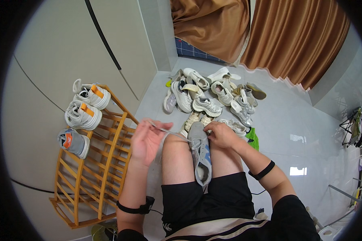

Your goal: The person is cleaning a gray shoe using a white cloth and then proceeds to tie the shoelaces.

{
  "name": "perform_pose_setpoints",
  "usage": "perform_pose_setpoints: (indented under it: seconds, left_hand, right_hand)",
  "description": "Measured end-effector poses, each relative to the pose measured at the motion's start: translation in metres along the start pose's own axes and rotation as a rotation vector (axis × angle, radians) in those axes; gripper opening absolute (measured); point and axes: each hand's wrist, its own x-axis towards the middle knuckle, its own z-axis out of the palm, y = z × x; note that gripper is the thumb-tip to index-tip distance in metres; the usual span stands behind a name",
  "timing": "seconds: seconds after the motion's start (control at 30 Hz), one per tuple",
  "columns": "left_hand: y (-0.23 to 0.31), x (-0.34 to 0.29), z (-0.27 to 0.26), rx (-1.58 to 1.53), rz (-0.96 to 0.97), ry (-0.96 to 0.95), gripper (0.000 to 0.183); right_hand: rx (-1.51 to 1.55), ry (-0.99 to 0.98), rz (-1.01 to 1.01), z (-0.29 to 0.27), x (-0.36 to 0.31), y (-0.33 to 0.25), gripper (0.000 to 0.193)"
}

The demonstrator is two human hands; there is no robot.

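A grey sneaker [199, 150] with a blue patch on its side rests between my thighs, its toe pointing away from me and its opening toward me. My left hand [145, 140] is raised to the left of it, thumb and fingers pinching a grey shoelace [171, 131]. The lace stretches from those fingers to the eyelets. My right hand [222, 134] is curled at the right side of the toe, its fingertips against the shoe. What lies under those fingertips is partly hidden.
On my left stands a wooden shoe rack [112, 146], with a grey sneaker [73, 142] and two white sneakers [83, 115] on top. A pile of mostly white shoes [207, 106] covers the floor ahead. Behind it hang brown curtains [293, 36]. A green cloth-like item [252, 139] lies beyond my right knee.
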Motion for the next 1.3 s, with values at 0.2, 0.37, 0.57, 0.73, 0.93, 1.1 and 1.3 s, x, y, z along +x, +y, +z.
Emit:
perform_pose_setpoints:
  seconds: [0.2,0.37,0.57,0.73,0.93,1.1,1.3]
  left_hand:
    - [0.081,-0.017,0.018,-0.201,0.453,-0.085,0.018]
    - [0.125,-0.045,0.041,-0.107,0.694,-0.2,0.016]
    - [0.103,-0.044,0.036,0.547,0.75,-0.026,0.015]
    - [0.091,-0.033,0.016,1.673,0.575,0.06,0.014]
    - [0.065,-0.034,-0.063,2.384,-0.139,0.093,0.024]
    - [0.083,-0.036,-0.076,2.273,-0.032,0.188,0.025]
    - [0.117,-0.012,-0.023,2.163,0.674,0.388,0.016]
  right_hand:
    - [-0.169,-0.058,0.11,0.004,-0.001,-0.005,0.019]
    - [-0.22,-0.019,-0.024,0.006,-0.003,-0.01,0.016]
    - [-0.378,0.028,-0.077,0.013,0.0,-0.011,0.023]
    - [-0.201,-0.029,-0.01,0.007,0.007,-0.01,0.026]
    - [0.418,0.047,0.157,-0.043,0.022,-0.01,0.02]
    - [0.305,-0.076,0.184,-0.137,0.029,0.001,0.026]
    - [-0.036,-0.175,0.208,-0.229,0.021,0.009,0.027]
